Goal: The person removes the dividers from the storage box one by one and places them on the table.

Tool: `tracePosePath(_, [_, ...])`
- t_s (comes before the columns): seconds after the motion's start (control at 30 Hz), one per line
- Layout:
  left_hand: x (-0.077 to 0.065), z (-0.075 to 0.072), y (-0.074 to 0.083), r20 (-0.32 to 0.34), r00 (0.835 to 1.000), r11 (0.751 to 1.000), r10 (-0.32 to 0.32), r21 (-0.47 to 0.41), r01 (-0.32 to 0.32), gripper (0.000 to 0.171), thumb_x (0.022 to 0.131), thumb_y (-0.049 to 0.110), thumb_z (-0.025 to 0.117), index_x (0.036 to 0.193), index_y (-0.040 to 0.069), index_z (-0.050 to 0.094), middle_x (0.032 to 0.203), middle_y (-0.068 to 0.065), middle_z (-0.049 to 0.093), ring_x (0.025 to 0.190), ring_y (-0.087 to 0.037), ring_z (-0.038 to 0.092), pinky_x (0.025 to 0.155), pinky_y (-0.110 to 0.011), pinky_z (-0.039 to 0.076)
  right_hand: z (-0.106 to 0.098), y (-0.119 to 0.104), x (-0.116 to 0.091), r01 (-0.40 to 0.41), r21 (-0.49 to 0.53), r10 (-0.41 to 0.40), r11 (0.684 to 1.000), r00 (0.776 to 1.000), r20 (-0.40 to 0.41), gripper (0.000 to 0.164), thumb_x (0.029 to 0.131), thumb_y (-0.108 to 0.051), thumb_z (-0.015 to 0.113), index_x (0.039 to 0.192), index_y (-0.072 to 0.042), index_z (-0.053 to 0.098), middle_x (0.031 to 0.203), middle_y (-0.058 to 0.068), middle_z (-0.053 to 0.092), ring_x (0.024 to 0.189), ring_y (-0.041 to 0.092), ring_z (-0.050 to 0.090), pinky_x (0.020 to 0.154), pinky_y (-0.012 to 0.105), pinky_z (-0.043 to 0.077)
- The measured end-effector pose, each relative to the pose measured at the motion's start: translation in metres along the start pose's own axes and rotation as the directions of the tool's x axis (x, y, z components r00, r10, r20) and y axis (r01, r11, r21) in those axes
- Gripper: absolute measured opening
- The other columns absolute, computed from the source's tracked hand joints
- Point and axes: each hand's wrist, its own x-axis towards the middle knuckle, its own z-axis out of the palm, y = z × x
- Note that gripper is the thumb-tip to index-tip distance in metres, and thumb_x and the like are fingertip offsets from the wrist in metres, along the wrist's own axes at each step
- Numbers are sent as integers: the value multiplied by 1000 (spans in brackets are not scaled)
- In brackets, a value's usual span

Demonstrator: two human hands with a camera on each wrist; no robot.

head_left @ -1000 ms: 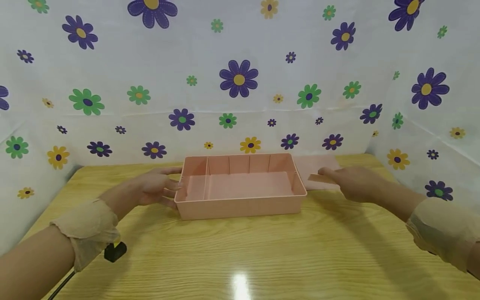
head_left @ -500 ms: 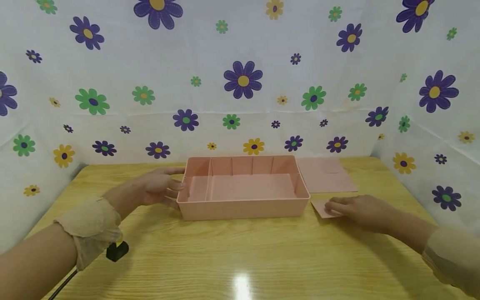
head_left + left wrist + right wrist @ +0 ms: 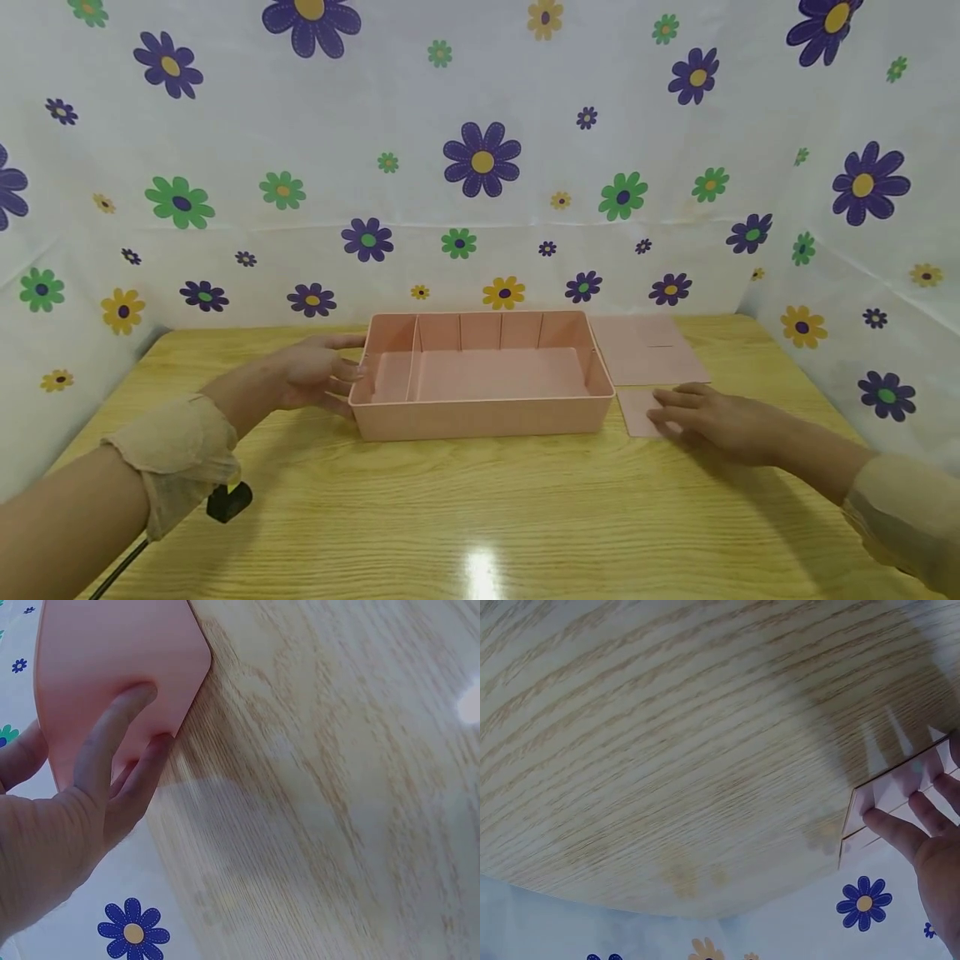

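Note:
A pink rectangular plastic box (image 3: 480, 418) stands on the table, one divider (image 3: 415, 358) marking off a narrow left compartment. My left hand (image 3: 311, 375) touches the box's left end with extended fingers. In the left wrist view, the fingertips press on the outer wall of the pink box (image 3: 127, 645), and the thumb is by its far edge. To the right of the box, my right hand (image 3: 723, 425) rests its spread fingertips on a small flat pink panel (image 3: 636, 408), which lies on the tabletop. Part of that panel is hidden under the fingers.
A larger flat pink panel (image 3: 637, 358) with a short slit lies behind the small one, beside the box. A black object (image 3: 229, 502) with a cable hangs at the left sleeve. Flower-printed white cloth (image 3: 480, 250) encloses the wooden table (image 3: 420, 517) at the back and sides.
My right hand has brought the small panel off the larger one, toward me, and laid it flat on the table. Its fingers have loosened. The left hand stays at the box.

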Motion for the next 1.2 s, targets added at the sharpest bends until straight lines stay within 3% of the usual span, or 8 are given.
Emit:
tracePosePath(0.8, [0,-1,-2,-10,1000,1000,-5,10,5,70,93,7,46,149,16,5,142,-29,27,121,-44,39,83,-52,50,2,1,10,10,-156,-11,988,1000,-5,38,94,-10,46,131,-18,48,140,11,42,123,31,41,87,46,49])
tracePosePath(0.97, [1,-2,-2,-13,1000,1000,-12,-1,12,71,93,6,47,149,15,5,143,-29,26,120,-44,40,83,-52,50,-15,1,16,-9,-219,-24,976,988,-150,38,91,-4,45,128,-11,50,138,14,44,120,31,44,72,39,55])
tracePosePath(1.13, [2,-3,-3,2,1000,1000,6,-7,-6,71,92,6,47,149,15,5,143,-29,25,120,-45,40,84,-52,50,-46,4,36,-45,-180,-27,983,925,-379,33,86,-1,54,118,-10,54,131,16,51,111,33,51,69,41,56])
tracePosePath(1.2, [1,-2,-3,0,1000,1000,7,-6,-7,70,92,5,47,149,15,6,143,-29,26,119,-45,40,83,-52,50,-58,1,50,-30,-180,-49,983,906,-421,31,84,-4,58,114,-9,56,126,16,54,108,32,53,78,45,53])
